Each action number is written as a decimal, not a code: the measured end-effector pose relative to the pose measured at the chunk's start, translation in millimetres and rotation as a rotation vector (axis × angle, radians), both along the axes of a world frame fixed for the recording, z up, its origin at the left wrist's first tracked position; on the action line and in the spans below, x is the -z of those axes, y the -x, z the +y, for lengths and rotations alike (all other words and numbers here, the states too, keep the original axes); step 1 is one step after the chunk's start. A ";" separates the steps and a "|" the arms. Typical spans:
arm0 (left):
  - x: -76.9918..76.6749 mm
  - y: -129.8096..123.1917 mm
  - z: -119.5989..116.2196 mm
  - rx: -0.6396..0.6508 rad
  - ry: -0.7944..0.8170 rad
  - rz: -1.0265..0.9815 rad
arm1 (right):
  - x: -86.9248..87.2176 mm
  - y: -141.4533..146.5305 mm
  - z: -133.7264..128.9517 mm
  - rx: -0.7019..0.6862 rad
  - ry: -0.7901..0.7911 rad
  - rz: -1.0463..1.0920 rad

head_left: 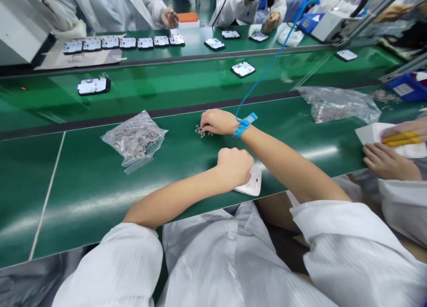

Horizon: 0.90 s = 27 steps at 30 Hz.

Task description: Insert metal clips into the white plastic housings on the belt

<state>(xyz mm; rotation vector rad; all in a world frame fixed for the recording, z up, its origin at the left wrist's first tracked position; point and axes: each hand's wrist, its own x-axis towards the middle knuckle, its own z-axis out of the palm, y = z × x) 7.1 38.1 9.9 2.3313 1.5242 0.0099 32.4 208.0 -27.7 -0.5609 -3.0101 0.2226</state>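
Observation:
My right hand (218,121), with a blue strap (245,124) round its wrist, reaches to a small pile of metal parts (202,131) on the green table; its fingers are bent down at the pile, and what they pinch is too small to make out. Closer to the table's front edge, my left hand (235,165) is curled over a white plastic cover (255,182), knuckles up, its fingertips hidden. The cover lies flat, partly under that hand. To the left rests a clear plastic bag (135,140) of small metal parts.
A second clear bag (340,104) lies at the right, near a co-worker's hands holding a yellow object (402,139) over a white piece. Beyond, a green conveyor (180,84) carries white-and-black units (243,69). A blue cord (267,71) rises from my right wrist. People work across the line.

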 end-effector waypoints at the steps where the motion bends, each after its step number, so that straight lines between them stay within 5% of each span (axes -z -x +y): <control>1: 0.7 0.0 0.3 0.005 0.000 -0.008 | -1.2 -2.8 3.5 0.002 0.007 -0.022; 16: 4.4 0.3 3.2 0.035 -0.003 -0.038 | -1.9 20.4 12.0 0.104 0.125 -0.079; 23: 3.9 0.0 3.1 0.031 -0.035 -0.003 | -11.2 5.5 9.8 0.066 0.067 0.104; 27: 1.0 -0.8 3.7 0.014 -0.041 0.041 | -31.0 -29.2 -10.7 0.121 0.061 0.320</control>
